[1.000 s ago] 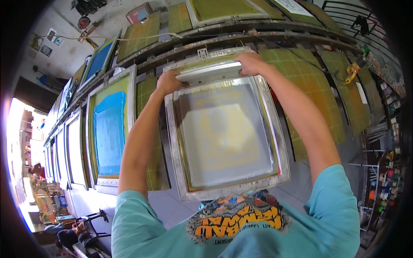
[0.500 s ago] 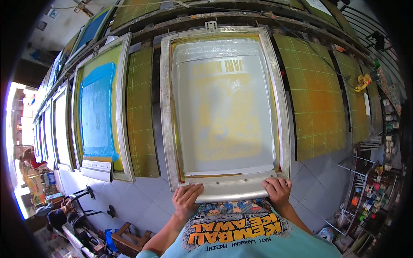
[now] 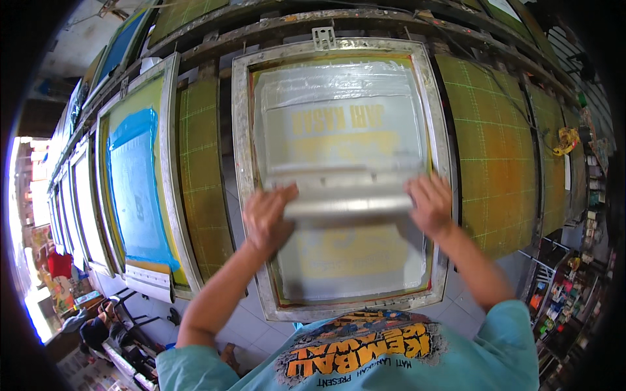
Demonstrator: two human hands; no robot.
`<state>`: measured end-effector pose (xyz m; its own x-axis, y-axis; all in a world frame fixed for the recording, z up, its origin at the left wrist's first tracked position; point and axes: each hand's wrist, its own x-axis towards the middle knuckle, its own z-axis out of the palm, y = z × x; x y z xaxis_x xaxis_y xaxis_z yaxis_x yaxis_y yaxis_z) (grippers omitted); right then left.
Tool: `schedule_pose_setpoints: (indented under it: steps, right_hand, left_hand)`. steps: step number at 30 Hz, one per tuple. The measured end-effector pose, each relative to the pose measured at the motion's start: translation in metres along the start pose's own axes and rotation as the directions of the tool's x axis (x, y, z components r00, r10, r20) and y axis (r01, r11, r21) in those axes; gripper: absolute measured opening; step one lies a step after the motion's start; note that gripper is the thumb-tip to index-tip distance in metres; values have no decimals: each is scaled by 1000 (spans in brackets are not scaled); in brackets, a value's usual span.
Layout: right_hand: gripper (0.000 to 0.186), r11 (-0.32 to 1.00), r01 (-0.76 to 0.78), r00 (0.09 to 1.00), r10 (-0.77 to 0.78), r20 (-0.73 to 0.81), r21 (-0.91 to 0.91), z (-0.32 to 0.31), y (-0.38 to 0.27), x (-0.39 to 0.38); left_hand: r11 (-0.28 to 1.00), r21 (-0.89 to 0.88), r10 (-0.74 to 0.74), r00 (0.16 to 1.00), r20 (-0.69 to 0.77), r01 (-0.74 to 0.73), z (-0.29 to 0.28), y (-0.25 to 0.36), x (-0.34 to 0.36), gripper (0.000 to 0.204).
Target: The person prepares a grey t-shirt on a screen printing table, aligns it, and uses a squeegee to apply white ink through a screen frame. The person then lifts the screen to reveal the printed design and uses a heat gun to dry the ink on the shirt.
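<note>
A wide metal squeegee [image 3: 352, 195] lies across the middle of a metal-framed printing screen [image 3: 438, 215]. My left hand [image 3: 268, 212] grips its left end, and my right hand [image 3: 432, 203] is closed round its right end. Motion blurs the squeegee a little. Grey-white ink [image 3: 339, 85] covers the mesh, thickest in a band along the far end. Yellowish lettering and picture shapes show through the mesh on both sides of the squeegee. Under my fingers, the blade's contact edge is hidden.
To the left stands another screen [image 3: 177, 130] with blue ink [image 3: 134, 189] and its own squeegee [image 3: 149, 280] resting at its near end. Olive-green boards [image 3: 492, 163] flank my screen. Dark rails [image 3: 274, 32] run behind. A rack of small containers [image 3: 561, 287] stands at right.
Both hands have pushed the squeegee from the screen's near edge to about its middle. My view has shifted, so the screen's near edge sits lower in the picture.
</note>
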<state>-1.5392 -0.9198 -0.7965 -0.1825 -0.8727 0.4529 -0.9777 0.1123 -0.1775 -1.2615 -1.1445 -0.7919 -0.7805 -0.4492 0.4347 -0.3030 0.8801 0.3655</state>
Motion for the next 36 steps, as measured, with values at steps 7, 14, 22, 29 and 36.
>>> schedule_pose_setpoints:
  steps: [7, 14, 22, 29, 36]
  right_hand:
    - [36, 990, -135, 895, 138, 424, -39, 15, 102, 215]
    - [38, 982, -160, 854, 86, 514, 102, -54, 67, 183]
    - [23, 999, 7, 986, -13, 169, 36, -110, -113, -157]
    - [42, 992, 71, 978, -89, 187, 100, -107, -128, -204]
    - [57, 947, -74, 977, 6, 214, 311, -119, -116, -209]
  left_hand:
    - [960, 220, -242, 908, 342, 173, 11, -109, 221, 45]
    - [979, 97, -204, 861, 467, 179, -66, -48, 184, 53]
    - [1000, 18, -18, 991, 129, 16, -83, 116, -172, 42]
    - [999, -34, -8, 988, 157, 14, -77, 142, -218, 42]
    - [976, -138, -177, 984, -30, 171, -90, 140, -217, 51]
